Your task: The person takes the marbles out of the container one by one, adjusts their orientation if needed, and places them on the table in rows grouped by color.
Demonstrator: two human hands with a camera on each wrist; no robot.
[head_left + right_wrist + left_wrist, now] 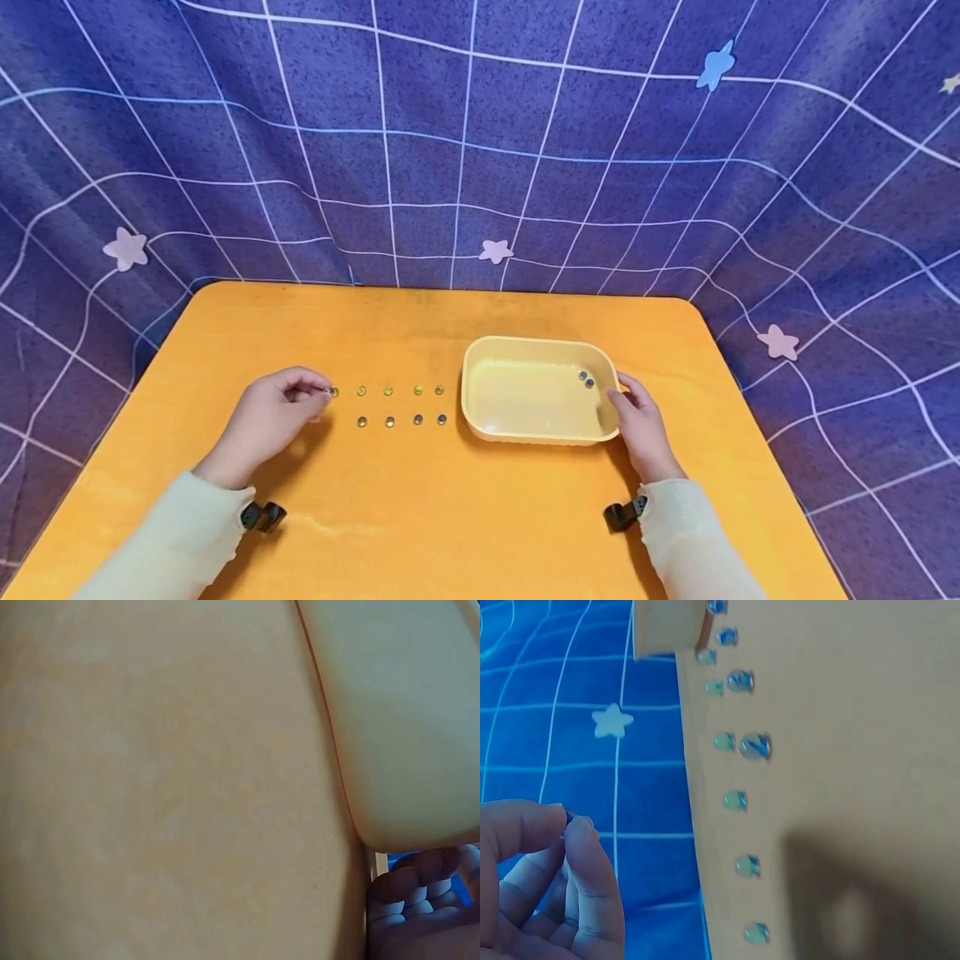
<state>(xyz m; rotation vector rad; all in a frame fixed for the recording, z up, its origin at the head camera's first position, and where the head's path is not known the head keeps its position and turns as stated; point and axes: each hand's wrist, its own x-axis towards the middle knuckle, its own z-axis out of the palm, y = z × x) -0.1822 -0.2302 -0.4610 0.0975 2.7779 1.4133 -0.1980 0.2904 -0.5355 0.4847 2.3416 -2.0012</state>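
Observation:
My left hand (273,412) pinches a small dark marble (571,816) between thumb and index fingertip, and the fingers cover most of it. That hand is at the left end of two rows of glass marbles on the table. Greenish marbles (387,391) make up the far row, and blue-streaked marbles (389,422) the near one. To the right of the rows is a pale yellow plastic container (540,437), with two dark marbles (586,380) inside near its right end. My right hand (641,425) grips the container's right side, thumb over the rim and fingers against the outer wall.
An orange-yellow table (450,517) with rounded far corners lies under everything. Behind and beside it hangs a blue curtain (420,167) with white grid lines and stars. Both wrists carry black camera mounts (262,517) below light sleeves.

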